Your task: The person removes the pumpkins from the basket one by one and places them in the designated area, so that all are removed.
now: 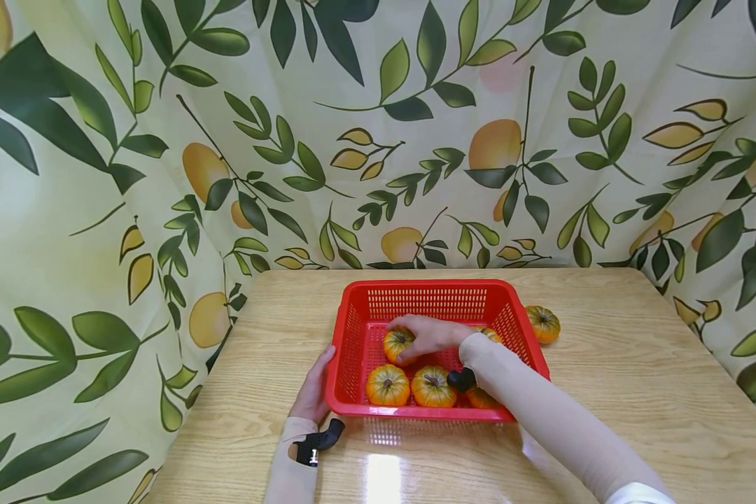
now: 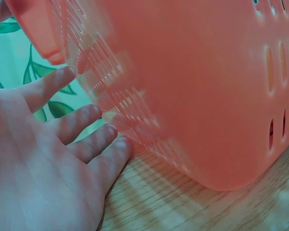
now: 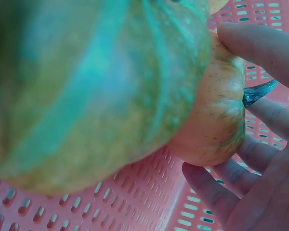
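A red plastic basket (image 1: 422, 413) with slotted walls stands on the table. Inside it, my right hand (image 1: 431, 334) curls round a small orange-and-green pumpkin (image 1: 395, 341) at the left. The right wrist view has thumb and fingers about this pumpkin (image 3: 214, 115), its dark stem toward the palm. Along the basket's near side sit a left pumpkin (image 1: 388, 385) and a middle pumpkin (image 1: 434, 387); others to the right are partly hidden by my forearm. My left hand (image 1: 312, 388) touches the basket's left side; in the left wrist view its fingers (image 2: 103, 149) are extended against the slotted wall.
One more pumpkin (image 1: 542, 324) lies on the wooden table (image 1: 605, 336), just outside the basket's right wall. A leaf-and-fruit patterned cloth (image 1: 416, 175) hangs behind the table and along its sides.
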`<state>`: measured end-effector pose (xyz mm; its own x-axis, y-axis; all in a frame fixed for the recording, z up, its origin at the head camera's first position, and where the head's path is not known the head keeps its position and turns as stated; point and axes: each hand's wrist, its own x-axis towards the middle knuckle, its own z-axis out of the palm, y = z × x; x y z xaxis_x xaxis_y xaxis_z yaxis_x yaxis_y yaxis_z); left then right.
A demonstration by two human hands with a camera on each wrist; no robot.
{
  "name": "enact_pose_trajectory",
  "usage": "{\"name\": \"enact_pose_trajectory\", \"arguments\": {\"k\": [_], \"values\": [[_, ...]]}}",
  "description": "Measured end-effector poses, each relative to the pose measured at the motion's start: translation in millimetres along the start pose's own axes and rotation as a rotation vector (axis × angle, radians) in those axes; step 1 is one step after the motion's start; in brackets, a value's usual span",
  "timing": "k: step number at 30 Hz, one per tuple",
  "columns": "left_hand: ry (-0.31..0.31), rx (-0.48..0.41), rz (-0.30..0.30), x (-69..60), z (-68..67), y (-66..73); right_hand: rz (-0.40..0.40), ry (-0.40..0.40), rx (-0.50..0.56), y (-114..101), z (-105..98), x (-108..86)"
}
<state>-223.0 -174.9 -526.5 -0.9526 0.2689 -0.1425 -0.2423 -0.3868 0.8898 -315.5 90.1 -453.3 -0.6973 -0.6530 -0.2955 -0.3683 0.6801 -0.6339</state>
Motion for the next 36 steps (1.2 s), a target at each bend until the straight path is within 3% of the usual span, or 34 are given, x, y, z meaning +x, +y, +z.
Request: {"name": "enact_pose_trajectory", "arguments": {"k": [6, 14, 23, 36], "values": [[-0.023, -0.006, 0.004, -0.5, 0.2, 0.2, 0.015, 0.005, 0.036, -3, -1, -2.4], [-0.039, -0.022, -0.003, 0.8, 0.6, 0.1, -0.038, 0.053, 0.023, -7, -6, -5.8], [0.011, -0.03, -0.006, 0.8, 3.2, -0.4, -0.071, 0.089, 0.044, -11, -11, -8.9], [-0.048, -0.029, 0.011, 1.8, -1.3, -1.9, -0.019, 0.127, 0.055, -5, -24, -26.2]]}}
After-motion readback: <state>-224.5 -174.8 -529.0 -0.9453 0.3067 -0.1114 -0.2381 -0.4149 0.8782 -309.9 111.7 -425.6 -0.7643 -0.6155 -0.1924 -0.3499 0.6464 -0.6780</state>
